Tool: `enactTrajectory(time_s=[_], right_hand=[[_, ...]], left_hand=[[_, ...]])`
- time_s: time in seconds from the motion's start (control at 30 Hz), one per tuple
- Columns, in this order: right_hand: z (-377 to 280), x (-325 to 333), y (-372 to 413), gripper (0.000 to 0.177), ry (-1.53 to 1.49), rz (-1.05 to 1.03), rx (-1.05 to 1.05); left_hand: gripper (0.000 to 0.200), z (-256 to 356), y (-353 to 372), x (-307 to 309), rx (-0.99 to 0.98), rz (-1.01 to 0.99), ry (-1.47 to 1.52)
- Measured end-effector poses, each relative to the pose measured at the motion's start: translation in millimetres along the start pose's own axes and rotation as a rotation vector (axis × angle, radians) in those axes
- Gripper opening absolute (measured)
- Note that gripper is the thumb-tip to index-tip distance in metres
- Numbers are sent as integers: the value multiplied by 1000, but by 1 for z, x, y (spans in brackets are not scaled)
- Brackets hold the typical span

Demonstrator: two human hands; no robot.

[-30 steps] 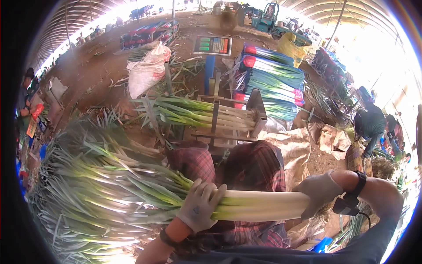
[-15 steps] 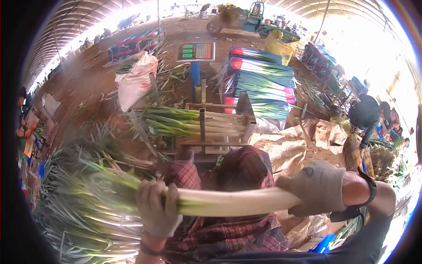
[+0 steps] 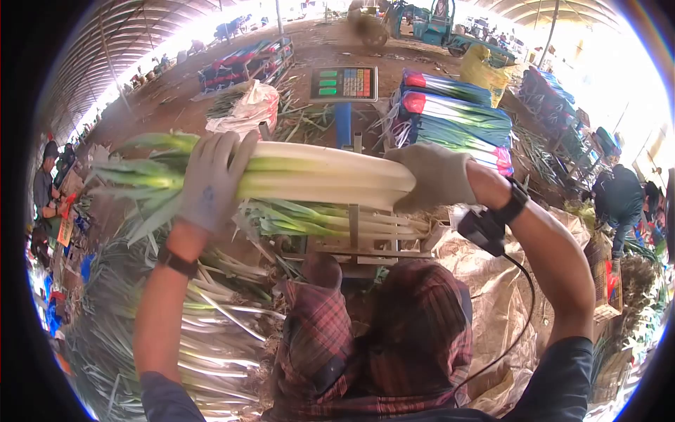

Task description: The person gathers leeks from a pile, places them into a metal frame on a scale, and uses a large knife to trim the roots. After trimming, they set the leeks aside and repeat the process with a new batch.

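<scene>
A thick bunch of leeks is held level in front of me, white ends to the right and green leaves to the left. My left hand, in a pale work glove, closes over the green part. Around the white root end, my right hand is wrapped, also gloved. Just below and behind the bunch, more leeks lie across a metal rack. The raised bunch covers part of that rack. A blue post carries a scale display beyond it.
Loose leeks are heaped on the ground at my left. Wrapped leek bundles are stacked past the rack, right of the display. Brown sheeting spreads at my right. A white sack stands behind; a person bends at far right.
Both hands have lifted the bunch from above my lap, up and forward to over the rack. My view has shifted a little too.
</scene>
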State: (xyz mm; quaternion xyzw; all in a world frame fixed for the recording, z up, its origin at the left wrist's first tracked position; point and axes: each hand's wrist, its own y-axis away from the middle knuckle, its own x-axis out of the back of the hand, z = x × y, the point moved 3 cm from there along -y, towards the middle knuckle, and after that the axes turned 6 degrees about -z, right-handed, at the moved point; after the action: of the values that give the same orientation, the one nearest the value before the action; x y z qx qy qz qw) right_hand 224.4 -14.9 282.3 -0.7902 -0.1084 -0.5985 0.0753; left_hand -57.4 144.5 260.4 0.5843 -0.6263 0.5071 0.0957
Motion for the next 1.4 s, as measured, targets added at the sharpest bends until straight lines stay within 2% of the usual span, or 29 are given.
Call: enactTrajectory(time_s=[0.2, 0.47, 0.5, 0.6, 0.63, 0.67, 0.73, 0.77, 0.87, 0.9, 0.97, 1.07, 1.1, 1.17, 1.27, 1.37, 1.4], right_hand=[[127, -50, -67, 64, -149, -91, -90], [261, -136, -86, 70, -284, -234, -204], [273, -145, -89, 68, -244, -284, -226], [300, -170, -88, 67, -349, -536, -476], [323, -187, -87, 61, -292, -580, -475], [334, -192, -87, 58, -359, -650, -470], [336, -196, -87, 53, -549, -606, -552], [371, -219, -97, 50, -359, -677, -310], [354, -200, -105, 50, -559, -670, -336], [336, -187, -109, 45, -586, -693, -433], [304, -163, -118, 43, -576, -731, -502], [355, -226, -122, 40, -655, -686, -479], [357, -240, -114, 38, -726, -646, -575], [356, -250, -124, 36, -719, -780, -529], [410, -286, -98, 42, -543, -846, -456], [391, -273, -88, 46, -461, -876, -758], [392, -276, -88, 46, -454, -864, -749]], left_hand=[[76, -6, -53, -124, -93, -56, -29], [65, 55, -82, -285, -174, -225, -93], [63, 66, -80, -302, -178, -260, -108], [67, 106, -70, -344, -193, -271, -25], [75, 121, -67, -360, -184, -450, 98], [78, 132, -65, -368, -177, -483, 151], [84, 140, -60, -386, -162, -548, 250], [92, 137, -61, -385, -136, -613, 268], [101, 118, -63, -378, -125, -625, 360], [107, 111, -62, -377, -110, -605, 413], [105, 95, -57, -375, -106, -572, 441], [101, 95, -48, -374, -135, -611, 418], [101, 102, -44, -378, -161, -652, 367], [98, 102, -37, -385, -194, -702, 296], [96, 142, -47, -383, -263, -648, 374], [92, 167, -52, -391, -332, -580, 431], [91, 164, -53, -392, -334, -600, 450]])
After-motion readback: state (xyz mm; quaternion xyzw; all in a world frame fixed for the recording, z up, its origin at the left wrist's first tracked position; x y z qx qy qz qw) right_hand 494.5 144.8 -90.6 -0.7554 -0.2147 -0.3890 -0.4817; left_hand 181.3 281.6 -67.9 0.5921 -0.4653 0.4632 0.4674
